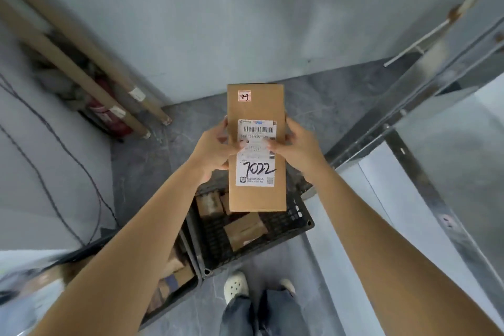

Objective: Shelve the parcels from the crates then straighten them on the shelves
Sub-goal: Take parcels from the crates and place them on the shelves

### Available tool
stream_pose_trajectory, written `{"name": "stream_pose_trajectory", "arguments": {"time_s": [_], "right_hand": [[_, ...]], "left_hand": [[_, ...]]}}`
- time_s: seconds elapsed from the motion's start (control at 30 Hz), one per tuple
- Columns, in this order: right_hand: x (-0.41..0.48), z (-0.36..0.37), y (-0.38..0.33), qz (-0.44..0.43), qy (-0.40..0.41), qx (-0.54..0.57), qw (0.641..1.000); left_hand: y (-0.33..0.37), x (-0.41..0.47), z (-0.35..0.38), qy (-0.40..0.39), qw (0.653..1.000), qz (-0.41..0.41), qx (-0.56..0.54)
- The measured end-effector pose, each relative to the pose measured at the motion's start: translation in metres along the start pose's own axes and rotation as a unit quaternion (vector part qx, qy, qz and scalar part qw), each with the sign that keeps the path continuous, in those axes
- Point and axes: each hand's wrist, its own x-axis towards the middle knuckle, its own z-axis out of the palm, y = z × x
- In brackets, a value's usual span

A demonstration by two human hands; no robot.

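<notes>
Parcel (256, 106), label (255, 172) up, hangs above the black crate (305, 224), held by both long edges: left grip (215, 148) and right grip (297, 147) each curl round a side, thumbs on the label. Best keep it level and firmly held while turning to the metal shelf (425, 90) at right.

Both bare forearms are reaching forward from the lower corners of the view and converging toward the middle, with the wrists held fairly straight. The left hand (215, 150) is gripping the left long edge of the parcel (256, 106), its thumb lying across the front face and its fingers curling round behind the edge. The right hand (297, 148) is mirroring it on the right long edge, thumb pressing on the front face and fingers wrapping behind, the two thumb tips pointing toward each other, close but apart.
</notes>
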Motion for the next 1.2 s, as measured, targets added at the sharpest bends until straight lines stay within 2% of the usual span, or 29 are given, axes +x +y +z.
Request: {"name": "stream_pose_trajectory", "arguments": {"time_s": [0.2,0.37,0.5,0.63,0.8,0.9,1.07,1.2], "right_hand": [[-0.08,-0.049,-0.077,-0.063,0.055,0.008,0.996],[-0.172,-0.082,-0.101,-0.097,0.083,-0.009,0.992],[-0.243,-0.109,-0.121,-0.11,0.135,0.025,0.984],[-0.304,-0.132,-0.138,-0.141,0.174,0.08,0.971],[-0.362,-0.149,-0.143,-0.155,0.238,0.079,0.955],[-0.395,-0.158,-0.145,-0.144,0.281,0.074,0.946],[-0.45,-0.156,-0.142,-0.119,0.368,0.05,0.921],[-0.509,-0.142,-0.137,-0.095,0.429,0.071,0.895]], "left_hand": [[0.081,-0.082,-0.001,-0.011,0.993,0.112,-0.03],[0.118,-0.166,0.018,-0.005,0.984,0.176,0.0],[0.148,-0.235,0.04,-0.024,0.974,0.225,-0.016],[0.175,-0.29,0.057,-0.081,0.956,0.281,-0.004],[0.204,-0.325,0.068,-0.164,0.931,0.323,0.045],[0.215,-0.344,0.074,-0.231,0.9,0.352,0.115],[0.216,-0.376,0.087,-0.326,0.854,0.397,0.088],[0.214,-0.4,0.108,-0.377,0.828,0.402,0.1]]}}
